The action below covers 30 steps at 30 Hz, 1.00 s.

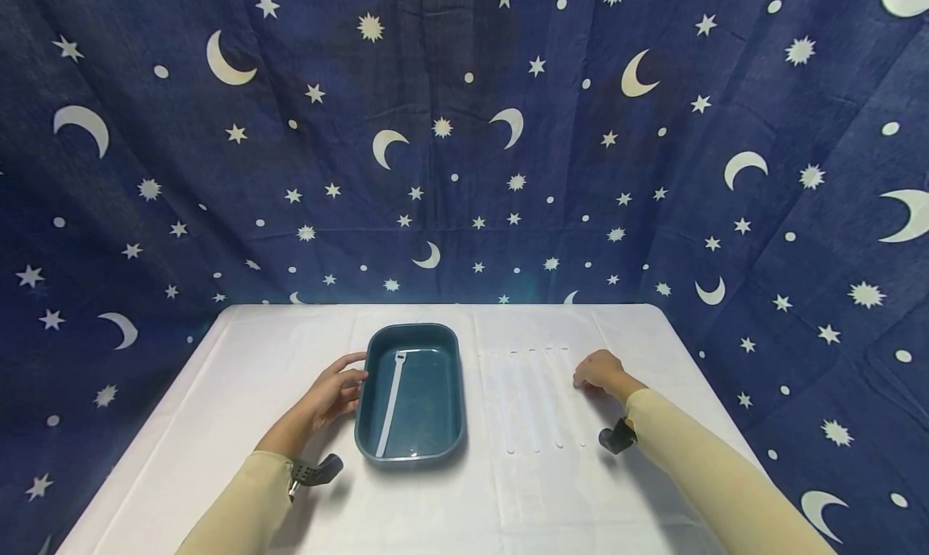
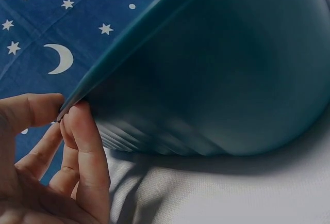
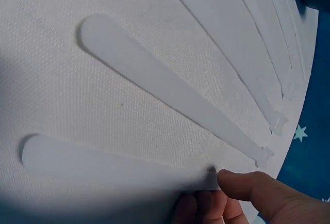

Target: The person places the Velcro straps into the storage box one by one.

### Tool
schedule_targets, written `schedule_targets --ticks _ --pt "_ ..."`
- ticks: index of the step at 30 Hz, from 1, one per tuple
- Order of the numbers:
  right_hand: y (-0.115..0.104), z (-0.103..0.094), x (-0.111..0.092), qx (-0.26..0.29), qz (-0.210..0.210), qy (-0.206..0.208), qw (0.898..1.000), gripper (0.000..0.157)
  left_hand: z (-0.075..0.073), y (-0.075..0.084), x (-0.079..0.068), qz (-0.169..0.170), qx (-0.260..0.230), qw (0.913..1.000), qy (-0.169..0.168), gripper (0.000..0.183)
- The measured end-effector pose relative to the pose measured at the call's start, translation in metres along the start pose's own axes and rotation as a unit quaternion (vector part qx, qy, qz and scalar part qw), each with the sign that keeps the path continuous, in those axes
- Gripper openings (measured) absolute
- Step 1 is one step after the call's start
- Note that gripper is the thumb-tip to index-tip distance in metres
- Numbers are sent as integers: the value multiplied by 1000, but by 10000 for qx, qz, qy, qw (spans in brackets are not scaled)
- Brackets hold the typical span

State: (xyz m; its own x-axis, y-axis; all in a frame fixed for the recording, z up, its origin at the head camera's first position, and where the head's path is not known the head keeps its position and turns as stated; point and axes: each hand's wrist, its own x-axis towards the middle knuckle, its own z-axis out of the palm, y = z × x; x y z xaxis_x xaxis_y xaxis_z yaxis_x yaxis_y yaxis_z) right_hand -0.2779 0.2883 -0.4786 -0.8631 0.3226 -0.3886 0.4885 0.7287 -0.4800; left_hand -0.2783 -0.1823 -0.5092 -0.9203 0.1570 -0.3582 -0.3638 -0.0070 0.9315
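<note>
A deep teal plastic tray (image 1: 430,406) stands on the table with one white cable tie (image 1: 391,402) lying lengthwise inside, its slotted head toward the back. At the tray's left side, my left hand (image 1: 332,394) pinches the rim between thumb and fingers, as the left wrist view shows. To the right, my right hand (image 1: 601,371) pinches a flat white cable tie (image 3: 113,162) near its head end, which the fingers hide. The tie's rounded end points back toward the wrist camera. Beside it lies another cable tie (image 3: 160,87), its head exposed.
Several more white cable ties (image 1: 532,402) lie side by side between the tray and my right hand. A white cloth (image 1: 464,507) covers the table. Behind it hangs a dark blue curtain (image 1: 450,192) with moons and stars.
</note>
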Motion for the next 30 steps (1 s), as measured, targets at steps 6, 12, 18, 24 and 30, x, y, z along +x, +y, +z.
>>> schedule_targets --ticks 6,12,18,24,30 --pt "-3 -1 -2 -237 -16 28 9997 22 0 0 1 -42 -14 10000 54 60" --pt "4 -1 5 54 -116 -83 9999 19 1 -1 0 -22 -1 10000 36 60" --pt "11 -1 9 735 -192 -250 9968 23 1 1 -1 -30 -8 10000 79 59" --pt "12 1 15 922 -49 -351 9951 27 2 2 -2 -55 -8 9999 101 59" --pt "15 -2 16 1166 36 -629 9912 32 0 1 -2 -58 18 10000 57 59"
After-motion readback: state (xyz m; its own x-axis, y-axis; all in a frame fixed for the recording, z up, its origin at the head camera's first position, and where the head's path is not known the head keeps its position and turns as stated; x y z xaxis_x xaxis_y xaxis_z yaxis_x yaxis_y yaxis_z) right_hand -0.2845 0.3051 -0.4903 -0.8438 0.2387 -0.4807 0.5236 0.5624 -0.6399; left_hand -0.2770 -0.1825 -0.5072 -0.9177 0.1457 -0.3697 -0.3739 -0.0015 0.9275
